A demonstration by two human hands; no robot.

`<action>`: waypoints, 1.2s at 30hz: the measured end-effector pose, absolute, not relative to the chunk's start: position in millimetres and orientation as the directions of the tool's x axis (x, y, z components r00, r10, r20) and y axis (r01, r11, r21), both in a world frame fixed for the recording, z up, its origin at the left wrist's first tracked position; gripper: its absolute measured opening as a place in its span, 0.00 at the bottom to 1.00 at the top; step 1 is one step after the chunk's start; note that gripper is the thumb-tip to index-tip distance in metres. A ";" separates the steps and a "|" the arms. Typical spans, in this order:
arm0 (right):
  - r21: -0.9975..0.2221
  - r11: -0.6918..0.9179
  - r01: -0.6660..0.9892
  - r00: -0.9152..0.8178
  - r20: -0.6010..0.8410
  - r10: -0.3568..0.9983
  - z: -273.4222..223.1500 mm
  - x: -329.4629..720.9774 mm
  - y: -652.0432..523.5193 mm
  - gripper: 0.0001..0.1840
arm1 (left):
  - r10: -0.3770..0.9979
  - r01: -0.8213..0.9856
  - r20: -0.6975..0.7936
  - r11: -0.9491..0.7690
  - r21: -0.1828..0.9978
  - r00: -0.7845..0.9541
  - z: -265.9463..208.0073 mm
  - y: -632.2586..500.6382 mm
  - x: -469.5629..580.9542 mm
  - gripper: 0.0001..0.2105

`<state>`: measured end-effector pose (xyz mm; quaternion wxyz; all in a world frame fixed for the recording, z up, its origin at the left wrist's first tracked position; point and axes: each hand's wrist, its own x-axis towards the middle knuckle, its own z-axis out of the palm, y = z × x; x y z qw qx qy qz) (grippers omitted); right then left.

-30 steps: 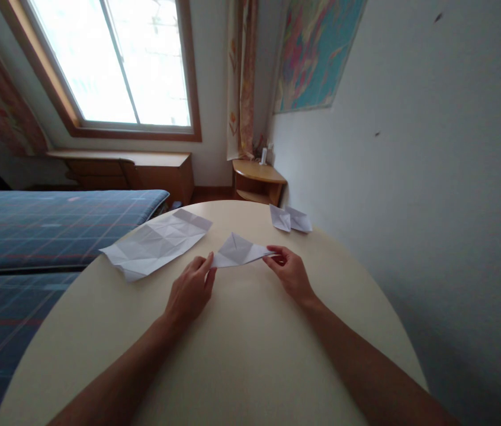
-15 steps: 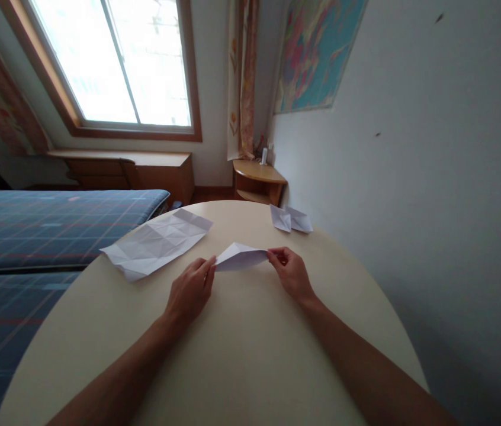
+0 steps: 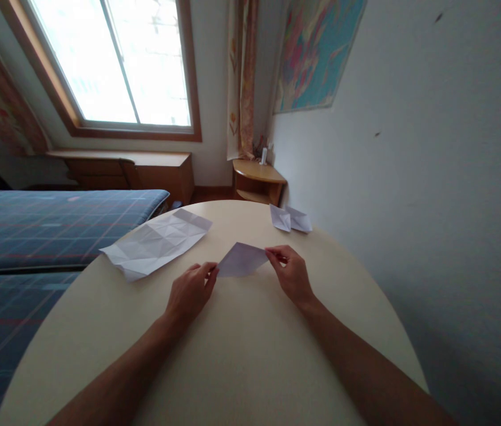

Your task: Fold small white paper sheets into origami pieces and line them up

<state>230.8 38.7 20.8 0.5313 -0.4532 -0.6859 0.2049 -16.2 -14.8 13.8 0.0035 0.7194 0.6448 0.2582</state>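
White folded paper (image 3: 241, 260) is stretched between our two hands, above the far half of the round cream desk (image 3: 246, 349). Our left hand (image 3: 190, 290) pinches it at the left corner, with the thumb and the fingers brought close together; our right hand (image 3: 292, 273) pinches the right corner in a similar manner, with the other fingers curled. Between these two grips the paper shows us one plain side, which is in shadow, and its upper edge rises to a blunt point. We cannot tell whether its lower edge touches the desk. Beyond our left hand, well apart from the fingers, lies a creased sheet (image 3: 161, 242), opened out and crossed by many fold lines. Near the far right edge of the desk we see a small folded piece (image 3: 280, 219) and, just beside it, a second folded piece (image 3: 301, 220); we cannot say surely if they touch. To the left of the desk there is a blue plaid mattress (image 3: 55, 228). Farther away, we see a bright window (image 3: 139, 65) with a wooden frame, a flowered curtain (image 3: 246, 83), a wooden corner shelf (image 3: 259, 171), and a colourful map (image 3: 317, 56) on the right wall.
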 end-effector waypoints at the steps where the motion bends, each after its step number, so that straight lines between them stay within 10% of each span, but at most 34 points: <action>1: -0.742 0.529 0.412 -0.033 0.568 0.823 21.7 230.5 38.2 0.16 | 0.930 0.923 0.365 -0.178 0.341 0.044 13.8 -14.7 -15.9 0.11; 20: -0.372 0.747 0.551 -0.292 0.752 0.591 31.8 225.3 21.0 0.06 | 0.800 0.710 0.383 -0.592 0.381 0.461 11.7 -17.2 -8.2 0.10; 27: -0.134 0.850 0.509 -0.556 0.703 0.444 30.6 222.3 17.0 0.05 | 0.813 0.835 0.523 -0.459 0.302 0.258 16.1 -18.9 -12.0 0.10; 36: -0.185 0.884 0.430 -0.706 0.542 0.457 28.4 219.5 16.3 0.07 | 0.732 0.730 0.528 -0.626 0.274 0.430 8.6 -16.9 -9.6 0.15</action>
